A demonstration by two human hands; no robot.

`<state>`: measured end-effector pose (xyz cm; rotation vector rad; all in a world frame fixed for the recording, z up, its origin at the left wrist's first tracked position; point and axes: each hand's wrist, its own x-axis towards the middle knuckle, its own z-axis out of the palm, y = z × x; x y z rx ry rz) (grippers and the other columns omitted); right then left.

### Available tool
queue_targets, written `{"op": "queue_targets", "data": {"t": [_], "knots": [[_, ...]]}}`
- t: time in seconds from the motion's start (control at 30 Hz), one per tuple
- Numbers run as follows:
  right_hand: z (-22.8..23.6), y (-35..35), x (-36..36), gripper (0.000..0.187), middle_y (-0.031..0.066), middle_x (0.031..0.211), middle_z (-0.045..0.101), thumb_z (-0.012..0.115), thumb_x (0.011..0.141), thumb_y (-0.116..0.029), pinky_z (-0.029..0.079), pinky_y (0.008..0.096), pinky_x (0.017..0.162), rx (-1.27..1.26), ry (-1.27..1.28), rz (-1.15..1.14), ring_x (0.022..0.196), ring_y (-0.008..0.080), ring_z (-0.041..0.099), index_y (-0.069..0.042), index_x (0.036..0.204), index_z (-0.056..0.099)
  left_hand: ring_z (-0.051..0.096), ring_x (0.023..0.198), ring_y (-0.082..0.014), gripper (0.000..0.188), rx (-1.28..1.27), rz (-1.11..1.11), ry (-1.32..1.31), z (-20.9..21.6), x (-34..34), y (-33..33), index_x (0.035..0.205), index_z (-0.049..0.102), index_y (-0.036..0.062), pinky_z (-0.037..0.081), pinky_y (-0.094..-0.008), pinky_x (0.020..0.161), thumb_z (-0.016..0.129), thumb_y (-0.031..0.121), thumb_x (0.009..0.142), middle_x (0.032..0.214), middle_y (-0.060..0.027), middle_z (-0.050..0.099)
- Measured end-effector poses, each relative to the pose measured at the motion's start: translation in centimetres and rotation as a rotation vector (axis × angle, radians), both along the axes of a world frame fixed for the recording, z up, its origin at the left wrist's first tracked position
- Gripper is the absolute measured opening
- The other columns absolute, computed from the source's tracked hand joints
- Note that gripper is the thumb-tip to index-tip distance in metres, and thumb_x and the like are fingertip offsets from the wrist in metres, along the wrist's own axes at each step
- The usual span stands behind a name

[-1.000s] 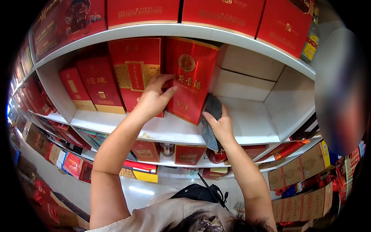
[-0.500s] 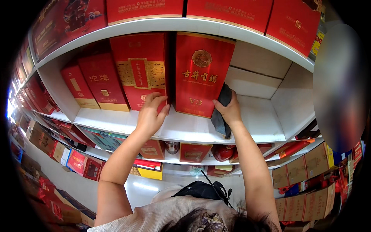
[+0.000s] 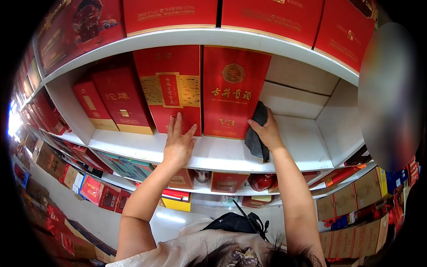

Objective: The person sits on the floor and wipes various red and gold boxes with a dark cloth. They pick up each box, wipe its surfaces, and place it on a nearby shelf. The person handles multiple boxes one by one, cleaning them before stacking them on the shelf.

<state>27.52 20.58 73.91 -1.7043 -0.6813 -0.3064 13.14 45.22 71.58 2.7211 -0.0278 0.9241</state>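
Observation:
My left hand is open, its spread fingers resting against the lower front of a red gift box with a gold band. Directly to its right stands a tall red box with gold lettering and a round gold emblem; only a thin dark line separates the two. A dark grey cloth is bunched in my right hand, pressed to the right side of the taller box at its lower edge. The thumb lies near the box's front, and the cloth hangs down over the shelf's front edge.
Two darker red boxes lean at the left of this white shelf. Pale cartons stand behind on the right. Large red boxes fill the shelf above. Cardboard cartons stack at the lower right.
The gap between the two red boxes has closed. My left hand has gone from the banded box's right edge to its lower front. My right hand still grips the cloth beside the taller box.

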Motion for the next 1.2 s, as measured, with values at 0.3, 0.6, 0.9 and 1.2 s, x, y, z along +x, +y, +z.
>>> {"op": "queue_targets", "data": {"t": [0.3, 0.6, 0.9, 1.2], "knots": [[-0.3, -0.1, 0.4, 0.057, 0.0174, 0.113, 0.058, 0.069, 0.075, -0.016, 0.041, 0.0315, 0.091, 0.009, 0.007, -0.010, 0.106, 0.0242, 0.055, 0.001, 0.122, 0.042, 0.017, 0.132, -0.0462, 0.040, 0.013, -0.024, -0.008, 0.0, -0.2, 0.2, 0.119, 0.056, 0.0083, 0.026, -0.0488, 0.104, 0.060, 0.014, 0.080, 0.144, -0.0259, 0.018], [-0.5, -0.1, -0.2, 0.056, 0.0201, 0.114, 0.057, 0.069, 0.075, -0.019, 0.043, 0.0331, 0.089, -0.011, 0.004, -0.073, 0.107, 0.0288, 0.055, 0.000, 0.122, 0.043, 0.019, 0.131, -0.0458, 0.041, 0.039, -0.009, 0.012, -0.2, -0.4, -0.3, 0.120, 0.055, 0.0098, 0.029, -0.0471, 0.104, 0.061, 0.014, 0.079, 0.143, -0.0270, 0.018], [0.6, -1.9, -4.1, 0.054, 0.0186, 0.110, 0.059, 0.068, 0.074, -0.021, 0.044, 0.0353, 0.085, 0.014, -0.015, -0.192, 0.102, 0.0326, 0.057, -0.006, 0.120, 0.046, 0.027, 0.128, -0.0447, 0.040, -0.086, -0.256, -0.048, 0.9, -1.6, -3.1, 0.116, 0.054, 0.0067, 0.026, -0.0468, 0.104, 0.061, 0.007, 0.077, 0.140, -0.0287, 0.025], [-1.3, -11.1, -16.3, 0.054, 0.0168, 0.084, 0.060, 0.066, 0.078, -0.020, 0.048, 0.0316, 0.070, 0.194, 0.108, -0.382, 0.075, 0.0195, 0.060, 0.002, 0.120, 0.040, 0.049, 0.115, -0.0360, 0.031, -0.323, -0.817, 0.245, 0.0, -3.4, -12.0, 0.111, 0.055, -0.0021, 0.040, -0.0410, 0.095, 0.055, 0.001, 0.080, 0.135, -0.0257, 0.035]]}}
